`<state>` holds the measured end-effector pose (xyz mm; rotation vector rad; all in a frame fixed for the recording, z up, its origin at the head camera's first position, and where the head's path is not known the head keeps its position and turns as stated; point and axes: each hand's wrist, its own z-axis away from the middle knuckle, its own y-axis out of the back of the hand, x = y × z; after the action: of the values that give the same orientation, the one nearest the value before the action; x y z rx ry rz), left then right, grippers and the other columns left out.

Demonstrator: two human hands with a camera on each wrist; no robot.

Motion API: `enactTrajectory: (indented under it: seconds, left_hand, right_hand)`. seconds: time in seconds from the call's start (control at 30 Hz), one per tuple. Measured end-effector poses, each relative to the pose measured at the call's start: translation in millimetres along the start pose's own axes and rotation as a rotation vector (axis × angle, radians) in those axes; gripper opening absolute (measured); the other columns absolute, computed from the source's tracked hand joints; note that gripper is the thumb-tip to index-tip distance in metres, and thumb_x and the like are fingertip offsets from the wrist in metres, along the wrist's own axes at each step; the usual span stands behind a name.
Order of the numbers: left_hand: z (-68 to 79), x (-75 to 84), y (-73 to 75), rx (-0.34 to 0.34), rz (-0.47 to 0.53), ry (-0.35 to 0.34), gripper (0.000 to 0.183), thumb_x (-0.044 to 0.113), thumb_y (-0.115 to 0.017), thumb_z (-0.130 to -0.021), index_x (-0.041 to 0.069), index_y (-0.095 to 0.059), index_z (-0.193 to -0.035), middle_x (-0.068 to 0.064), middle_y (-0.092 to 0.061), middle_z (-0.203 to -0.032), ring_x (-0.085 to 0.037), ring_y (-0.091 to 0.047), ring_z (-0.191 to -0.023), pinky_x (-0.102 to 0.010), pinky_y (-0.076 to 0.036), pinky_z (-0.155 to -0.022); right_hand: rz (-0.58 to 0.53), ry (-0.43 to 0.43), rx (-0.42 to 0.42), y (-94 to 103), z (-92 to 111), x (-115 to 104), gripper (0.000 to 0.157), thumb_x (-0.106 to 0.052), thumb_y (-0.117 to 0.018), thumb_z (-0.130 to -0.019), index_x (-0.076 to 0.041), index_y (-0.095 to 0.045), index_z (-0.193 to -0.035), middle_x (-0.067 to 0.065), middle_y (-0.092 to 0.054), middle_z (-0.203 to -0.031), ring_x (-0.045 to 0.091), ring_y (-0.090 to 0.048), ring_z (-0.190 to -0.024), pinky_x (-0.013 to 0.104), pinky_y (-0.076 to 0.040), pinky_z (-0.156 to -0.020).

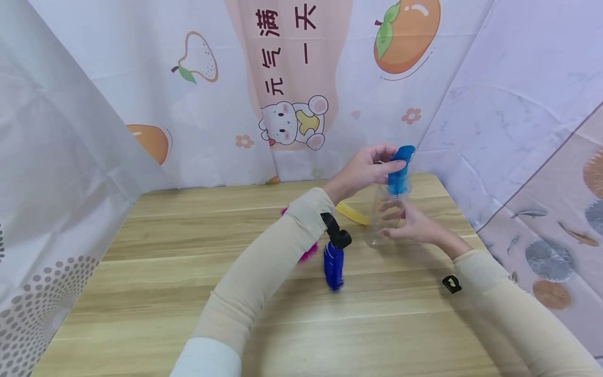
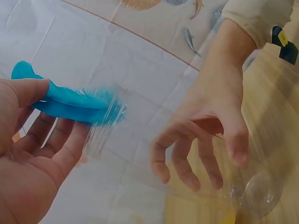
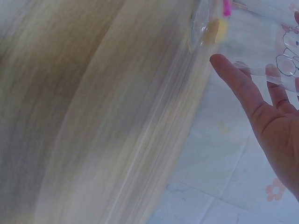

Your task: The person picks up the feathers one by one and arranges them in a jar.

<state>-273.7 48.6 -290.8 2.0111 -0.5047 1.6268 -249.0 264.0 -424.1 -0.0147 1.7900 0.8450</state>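
Note:
My left hand (image 1: 369, 165) pinches a light blue feather (image 2: 74, 102) between thumb and fingers. The feather's fluffy end reaches into the mouth of a clear plastic jar (image 1: 377, 225), while its other end sticks out above the rim. Lower down, my right hand (image 1: 414, 222) holds the jar from the right, its fingers curved round the see-through wall and its thumb apart from them. In the left wrist view those right fingers (image 2: 184, 161) show close along the jar's side. The jar stands on the wooden table (image 1: 188, 251).
A yellow feather (image 1: 352, 213) lies left of the jar. Nearer me is a dark blue feather (image 1: 334, 267), and a magenta feather (image 1: 308, 252) is partly hidden under my left forearm. Patterned curtains (image 1: 198, 104) hang behind and beside the table.

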Motion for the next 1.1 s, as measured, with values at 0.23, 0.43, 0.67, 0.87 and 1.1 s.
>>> enactTrajectory:
  seconds: [0.23, 0.43, 0.67, 0.87, 1.1]
  left_hand:
    - [1.3, 1.1, -0.3, -0.024, -0.116, -0.059, 0.025, 0.012, -0.065, -0.1, 0.002, -0.063, -0.123, -0.011, -0.065, -0.108, -0.021, -0.065, -0.095, -0.027, -0.06, -0.079]
    - [1.2, 0.5, 0.0, -0.039, -0.159, -0.062, 0.028, 0.013, -0.064, -0.101, 0.002, -0.06, -0.127, -0.012, -0.065, -0.111, -0.02, -0.066, -0.097, -0.025, -0.059, -0.081]
    - [0.7, -3.2, 2.2, -0.049, -0.189, -0.082, 0.031, 0.006, -0.067, -0.098, 0.0, -0.059, -0.127, -0.013, -0.065, -0.114, -0.02, -0.066, -0.101, -0.023, -0.057, -0.084]
    - [0.4, -3.2, 2.5, -0.049, -0.243, -0.118, 0.033, 0.001, -0.071, -0.094, -0.002, -0.061, -0.126, -0.013, -0.066, -0.113, -0.02, -0.064, -0.102, -0.019, -0.053, -0.09]
    - [-0.2, -1.8, 2.0, -0.062, -0.248, -0.116, 0.036, -0.004, -0.071, -0.092, -0.001, -0.06, -0.126, -0.013, -0.065, -0.114, -0.02, -0.064, -0.103, -0.019, -0.053, -0.089]
  right_hand:
    - [-0.014, -0.001, -0.011, 1.5, -1.3, -0.6, 0.084, -0.002, -0.082, -0.083, -0.003, -0.031, -0.15, 0.026, -0.05, -0.137, 0.052, -0.058, -0.116, 0.044, -0.055, -0.092]
    - [-0.006, 0.006, -0.008, 0.8, -1.7, 0.0, 0.083, -0.002, -0.081, -0.083, -0.002, -0.031, -0.15, 0.026, -0.051, -0.136, 0.052, -0.059, -0.116, 0.054, -0.052, -0.095]
    - [-0.005, 0.024, -0.007, 0.3, -1.8, 0.5, 0.082, -0.002, -0.081, -0.083, -0.002, -0.032, -0.149, 0.026, -0.049, -0.137, 0.052, -0.059, -0.115, 0.058, -0.051, -0.095]
    - [-0.014, 0.02, -0.022, 0.3, -2.8, 0.6, 0.082, -0.001, -0.081, -0.083, -0.003, -0.033, -0.149, 0.026, -0.049, -0.137, 0.052, -0.058, -0.117, 0.063, -0.049, -0.096]
    - [-0.031, 0.032, -0.023, 0.2, -3.3, 2.0, 0.077, 0.001, -0.08, -0.083, 0.0, -0.036, -0.146, 0.029, -0.052, -0.133, 0.052, -0.059, -0.115, 0.067, -0.047, -0.097]
